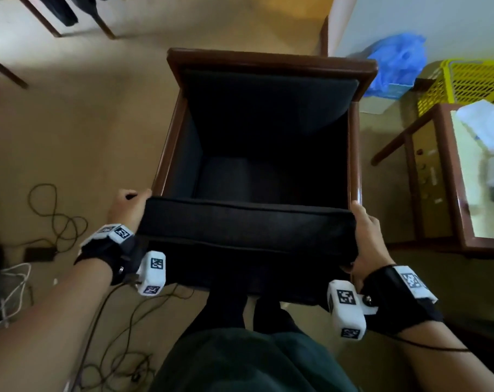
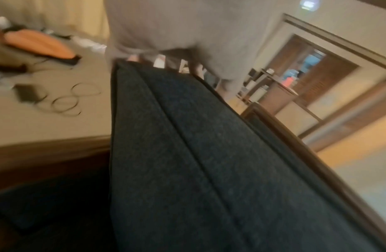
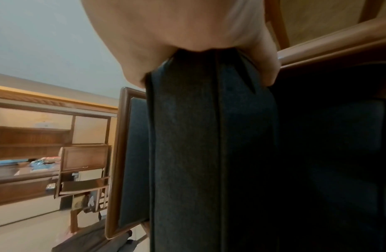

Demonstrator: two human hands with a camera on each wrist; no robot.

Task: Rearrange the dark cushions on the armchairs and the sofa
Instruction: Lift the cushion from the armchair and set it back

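Observation:
A dark seat cushion [image 1: 247,230] with piped seams is held at the front edge of a wooden-framed armchair [image 1: 271,62], level across its width. My left hand [image 1: 128,205] grips the cushion's left end and my right hand [image 1: 366,236] grips its right end. A dark back cushion [image 1: 268,103] leans against the chair's backrest. The seat well [image 1: 257,179] behind the held cushion is dark. In the left wrist view the cushion [image 2: 198,162] runs away along its side seam; in the right wrist view my palm [image 3: 177,30] wraps the cushion's end [image 3: 209,136].
Cables [image 1: 56,219] and a dark adapter [image 1: 41,253] lie on the floor left of the chair. A glass-topped wooden side table [image 1: 443,176] stands right of it, with a yellow basket [image 1: 466,83] and a blue plastic bag [image 1: 395,63] behind. My legs stand against the chair's front.

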